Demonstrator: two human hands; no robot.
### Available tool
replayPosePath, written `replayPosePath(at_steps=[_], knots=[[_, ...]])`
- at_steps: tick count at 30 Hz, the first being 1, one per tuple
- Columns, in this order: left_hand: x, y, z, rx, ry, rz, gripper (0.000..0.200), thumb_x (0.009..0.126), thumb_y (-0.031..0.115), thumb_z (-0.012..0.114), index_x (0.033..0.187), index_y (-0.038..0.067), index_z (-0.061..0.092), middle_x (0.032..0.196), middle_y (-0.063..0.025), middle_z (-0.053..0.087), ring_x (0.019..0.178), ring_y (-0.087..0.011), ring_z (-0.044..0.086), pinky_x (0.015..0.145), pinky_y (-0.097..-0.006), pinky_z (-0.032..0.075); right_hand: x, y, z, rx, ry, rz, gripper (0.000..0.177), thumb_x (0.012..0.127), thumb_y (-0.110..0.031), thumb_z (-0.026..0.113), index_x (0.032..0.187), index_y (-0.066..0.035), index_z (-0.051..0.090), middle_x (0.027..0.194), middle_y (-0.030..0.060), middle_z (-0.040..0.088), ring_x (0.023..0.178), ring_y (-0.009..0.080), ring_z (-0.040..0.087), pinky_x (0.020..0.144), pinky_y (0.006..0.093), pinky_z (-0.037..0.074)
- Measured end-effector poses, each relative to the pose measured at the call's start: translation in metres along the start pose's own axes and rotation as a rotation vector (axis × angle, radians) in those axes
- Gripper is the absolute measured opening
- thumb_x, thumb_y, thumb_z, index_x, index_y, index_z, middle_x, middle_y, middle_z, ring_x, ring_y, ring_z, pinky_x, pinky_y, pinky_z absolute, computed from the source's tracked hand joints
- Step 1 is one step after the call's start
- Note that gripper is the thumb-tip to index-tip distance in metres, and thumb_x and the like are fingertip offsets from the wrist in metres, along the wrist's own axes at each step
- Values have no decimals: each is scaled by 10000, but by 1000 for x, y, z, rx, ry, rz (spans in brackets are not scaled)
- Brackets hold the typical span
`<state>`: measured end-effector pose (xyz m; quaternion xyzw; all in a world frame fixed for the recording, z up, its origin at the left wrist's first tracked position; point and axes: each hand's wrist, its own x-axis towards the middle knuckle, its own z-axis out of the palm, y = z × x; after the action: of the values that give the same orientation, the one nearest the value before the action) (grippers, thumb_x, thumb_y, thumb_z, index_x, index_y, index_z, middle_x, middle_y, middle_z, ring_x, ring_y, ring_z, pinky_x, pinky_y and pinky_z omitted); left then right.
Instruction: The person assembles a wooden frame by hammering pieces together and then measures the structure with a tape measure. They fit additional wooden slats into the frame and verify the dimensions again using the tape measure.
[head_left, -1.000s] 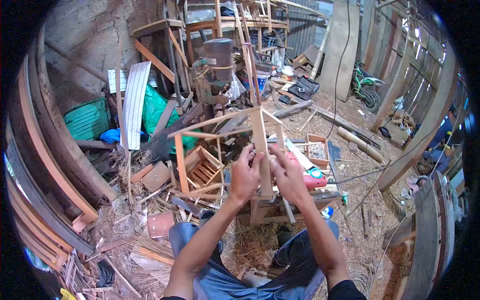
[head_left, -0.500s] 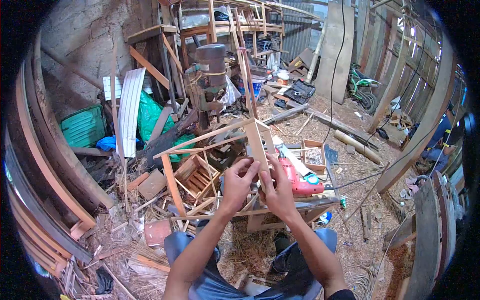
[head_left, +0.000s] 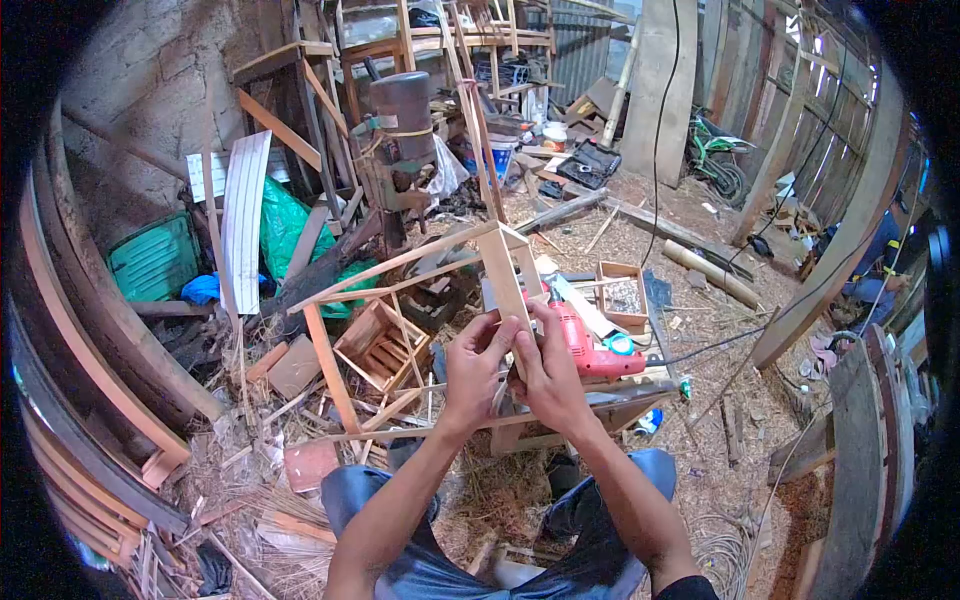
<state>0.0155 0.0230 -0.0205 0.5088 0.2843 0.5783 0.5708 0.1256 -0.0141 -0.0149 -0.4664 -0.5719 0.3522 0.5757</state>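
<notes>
Both hands meet at the lower end of an upright wooden board of a light wooden frame. My left hand has its fingers curled and its thumb pressed on the board's left side. My right hand closes on the same board from the right, thumb near the other thumb. Whether a small piece sits between the fingertips is hidden. Just right of my right hand, a red power drill lies on its side, its black cable running off to the right.
An open wooden box stands left of the hands; a small wooden tray lies beyond the drill. A dark cylinder machine stands behind. Planks lean at both sides. Another person crouches at far right.
The view has shifted slightly, so the surroundings sit a little higher and further left. Both hands stay on the board, now pressed closer together, with thumbs nearly side by side.
</notes>
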Motion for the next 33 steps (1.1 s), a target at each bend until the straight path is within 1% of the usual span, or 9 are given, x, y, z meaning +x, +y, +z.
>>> replayPosePath(at_steps=[4,8,10,11,13,16,23,28,33], knots=[[-3,-2,4,-128,42,-65,271,924,168,621,1119,-20,623,962,-49,664,820,-80,585,720,-231,466,-3,-7,3,-30,42,-9,393,981,-192,490,1308,13,414,1029,232,639,867,232,656,691,339,513],[-8,-5,17,-124,171,8,223,939,178,597,1057,-8,634,904,-21,650,770,-67,576,670,-215,474,-4,-13,6,-94,73,-78,415,969,-189,508,1303,46,436,1008,263,649,871,274,675,700,363,524],[-8,-10,20,-111,252,49,234,946,192,588,1042,-13,646,878,-20,651,735,-65,569,632,-211,471,-2,-2,8,-227,175,-301,409,955,-168,522,1285,68,469,1047,278,639,899,334,676,715,390,530],[-8,-11,22,-114,253,45,234,946,192,588,1042,-13,646,878,-20,651,735,-65,569,632,-211,471,-2,-2,7,-230,173,-297,409,955,-168,522,1285,68,469,1047,278,639,899,334,676,715,390,530],[-10,-7,26,-28,276,50,242,949,198,584,1052,-9,654,881,-18,654,747,-63,564,641,-209,467,-3,-3,7,-325,213,-317,404,942,-148,530,1273,79,480,1032,292,632,869,393,667,704,418,526],[-12,-7,30,-29,261,75,247,952,209,582,1051,-1,666,883,-17,659,753,-63,561,647,-214,465,-3,-2,5,-373,221,-307,400,934,-134,530,1268,81,483,1029,315,616,859,412,660,703,427,522],[-14,-3,34,18,281,82,259,955,227,576,1009,-3,684,856,-12,658,748,-61,546,654,-217,463,-5,-2,6,-291,226,-304,381,935,-129,526,1247,88,495,1015,319,616,879,409,657,706,427,519],[-15,-3,34,39,278,71,247,955,222,578,970,0,687,817,2,640,727,-52,528,616,-219,442,-5,2,7,-211,230,-284,376,937,-128,529,1237,97,501,1037,308,620,913,387,657,726,415,521],[-14,-11,31,89,300,97,247,951,220,586,957,-5,686,797,7,635,712,-50,524,604,-212,432,-6,5,6,-267,241,-298,384,931,-120,542,1245,96,500,1037,304,622,916,371,663,739,406,525]])
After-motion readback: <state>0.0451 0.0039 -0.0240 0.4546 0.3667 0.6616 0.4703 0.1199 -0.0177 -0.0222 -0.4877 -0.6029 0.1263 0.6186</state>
